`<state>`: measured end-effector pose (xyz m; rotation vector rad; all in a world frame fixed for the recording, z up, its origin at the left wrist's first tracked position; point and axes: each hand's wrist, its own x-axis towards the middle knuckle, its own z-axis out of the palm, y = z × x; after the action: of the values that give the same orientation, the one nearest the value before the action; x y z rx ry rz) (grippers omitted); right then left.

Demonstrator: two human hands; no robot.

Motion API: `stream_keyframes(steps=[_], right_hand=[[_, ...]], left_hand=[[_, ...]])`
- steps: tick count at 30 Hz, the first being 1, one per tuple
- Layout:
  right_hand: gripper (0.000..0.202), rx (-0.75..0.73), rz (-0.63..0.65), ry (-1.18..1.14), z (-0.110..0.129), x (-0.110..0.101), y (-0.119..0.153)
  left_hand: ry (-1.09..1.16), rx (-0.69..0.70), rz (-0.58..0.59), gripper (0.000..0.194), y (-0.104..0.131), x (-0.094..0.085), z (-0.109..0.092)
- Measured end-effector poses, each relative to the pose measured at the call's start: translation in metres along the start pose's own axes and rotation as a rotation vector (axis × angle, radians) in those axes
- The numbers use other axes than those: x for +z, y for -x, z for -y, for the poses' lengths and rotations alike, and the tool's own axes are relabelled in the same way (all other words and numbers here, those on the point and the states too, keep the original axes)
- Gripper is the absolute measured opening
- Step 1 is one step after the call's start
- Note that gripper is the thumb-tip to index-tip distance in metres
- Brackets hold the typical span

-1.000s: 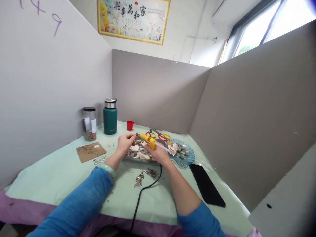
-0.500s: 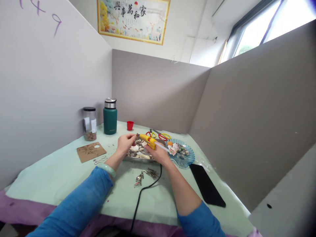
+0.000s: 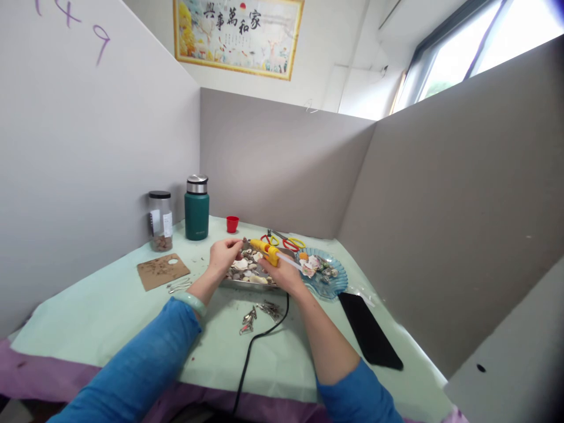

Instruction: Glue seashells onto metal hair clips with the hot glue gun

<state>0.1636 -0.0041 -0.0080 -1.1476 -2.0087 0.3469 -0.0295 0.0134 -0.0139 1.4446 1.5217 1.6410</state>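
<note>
My right hand [image 3: 284,272] is closed round a yellow hot glue gun [image 3: 265,252], with a pale glue stick [image 3: 288,261] standing out of its back end. The gun's nozzle points left, close to the fingertips of my left hand [image 3: 224,255]. Those fingers are pinched on a small brownish piece, too small to name. Below both hands lies a metal tray [image 3: 251,286] filled with seashells [image 3: 241,265] and small stones. The gun's black cord [image 3: 258,336] runs down to the table's front edge.
A blue plate [image 3: 339,288] with shells and flowers stands right, near a black phone-like slab [image 3: 370,332]. Scissors [image 3: 293,243], a red cup [image 3: 232,224], a green bottle [image 3: 196,211] and a jar [image 3: 160,220] stand behind. Metal clips [image 3: 249,320] lie in front; a brown board [image 3: 163,271] lies left.
The glue gun has drawn back slightly to the right, so its nozzle is a little farther from the piece in my left fingers. Otherwise the scene stays the same.
</note>
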Motion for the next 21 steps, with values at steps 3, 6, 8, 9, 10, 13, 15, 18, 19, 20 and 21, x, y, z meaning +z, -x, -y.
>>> stream_keyframes(steps=[3, 6, 8, 9, 10, 13, 15, 18, 19, 20, 21], right_hand=[[0.034, -0.003, 0.017, 0.01, 0.0015, -0.0011, 0.0001], [0.034, -0.008, 0.03, 0.007, 0.0029, -0.0022, 0.0003], [0.034, -0.005, 0.024, -0.004, 0.003, -0.0023, 0.0004], [0.034, 0.0, 0.017, -0.01, 0.0029, -0.0022, 0.0004], [0.033, 0.005, 0.011, -0.015, 0.0027, -0.0021, 0.0004], [0.033, 0.011, 0.011, -0.017, 0.0025, -0.0019, 0.0005], [0.033, 0.001, 0.024, -0.011, 0.0025, -0.0019, 0.0006], [0.033, -0.008, 0.023, -0.01, 0.0016, -0.0013, 0.0004], [0.033, -0.003, 0.015, -0.014, 0.0012, -0.0011, 0.0003], [0.033, 0.005, 0.008, -0.02, 0.0008, -0.0008, 0.0001], [0.033, 0.016, 0.003, -0.028, 0.0005, -0.0007, 0.0]], left_hand=[[-0.002, 0.007, 0.007, 0.035, 0.0006, -0.0002, -0.0004], [0.004, 0.006, 0.008, 0.035, 0.0012, -0.0003, -0.0013], [0.003, 0.008, 0.008, 0.035, 0.0013, -0.0003, -0.0015], [0.001, 0.007, 0.007, 0.035, 0.0012, -0.0003, -0.0015], [-0.001, 0.006, 0.005, 0.035, 0.001, -0.0003, -0.0013], [0.001, 0.002, 0.003, 0.035, 0.0006, -0.0002, -0.0011], [0.004, 0.003, 0.0, 0.035, 0.0005, -0.0001, -0.0012], [0.007, 0.002, -0.003, 0.035, 0.0004, -0.0001, -0.0015], [0.007, 0.001, -0.004, 0.035, 0.0004, -0.0002, -0.0015], [0.006, -0.001, -0.006, 0.035, 0.0003, -0.0002, -0.0014], [0.004, -0.002, -0.006, 0.035, 0.0003, -0.0003, -0.0013]])
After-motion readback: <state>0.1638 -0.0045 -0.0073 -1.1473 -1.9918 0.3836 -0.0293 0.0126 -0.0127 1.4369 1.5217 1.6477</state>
